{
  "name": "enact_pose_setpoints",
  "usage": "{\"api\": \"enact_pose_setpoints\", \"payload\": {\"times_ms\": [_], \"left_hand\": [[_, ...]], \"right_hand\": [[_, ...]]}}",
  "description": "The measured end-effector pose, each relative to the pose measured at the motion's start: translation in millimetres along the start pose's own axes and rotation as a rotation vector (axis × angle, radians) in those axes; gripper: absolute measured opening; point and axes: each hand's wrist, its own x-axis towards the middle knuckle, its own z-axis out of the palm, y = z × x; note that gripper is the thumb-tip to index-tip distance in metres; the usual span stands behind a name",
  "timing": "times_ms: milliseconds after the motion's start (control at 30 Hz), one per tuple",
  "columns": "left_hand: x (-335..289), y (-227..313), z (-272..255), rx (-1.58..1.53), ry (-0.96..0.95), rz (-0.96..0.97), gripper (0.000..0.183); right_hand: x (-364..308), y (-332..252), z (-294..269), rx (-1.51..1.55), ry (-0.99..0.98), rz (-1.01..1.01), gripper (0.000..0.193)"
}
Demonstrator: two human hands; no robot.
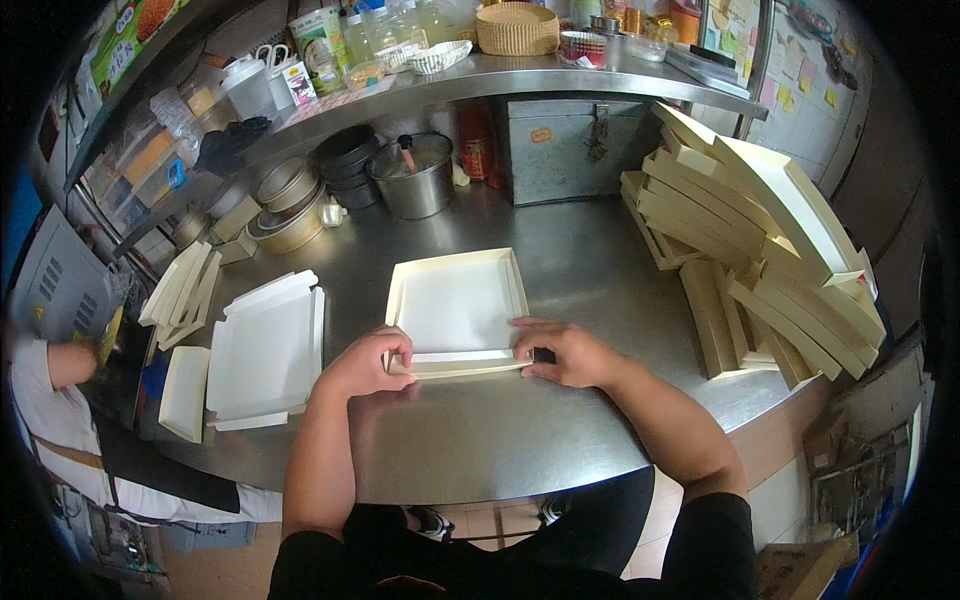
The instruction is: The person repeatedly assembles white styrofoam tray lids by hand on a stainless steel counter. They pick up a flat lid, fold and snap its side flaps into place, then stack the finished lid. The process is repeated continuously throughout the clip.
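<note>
A shallow cardboard box, cream outside and white inside, sits on the metal table in front of me with its side, far and near walls raised. My left hand pinches the near wall at its left corner, thumb and fingers closed round the board. At the right corner of that same wall, my right hand grips with curled fingers. Left of my left arm lies a partly unfolded box blank, white side up, with its flaps loose. A narrow cream box piece lies against its left edge.
A tall, leaning pile of folded boxes fills the table's right end. Several flat box parts stand at the far left. Pots and a metal chest line the back beneath a loaded shelf. Another person's arm shows at left.
</note>
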Motion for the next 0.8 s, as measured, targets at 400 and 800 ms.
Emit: {"api": "enact_pose_setpoints", "payload": {"times_ms": [400,800], "left_hand": [[6,28,24,0.048,0.121,-0.084,0.025],[-4,68,41,0.031,0.085,0.047,0.027]], "right_hand": [[2,-6,-6,-0.372,0.098,0.145,0.009],[70,-50,31,-0.144,-0.28,0.31,0.025]]}}
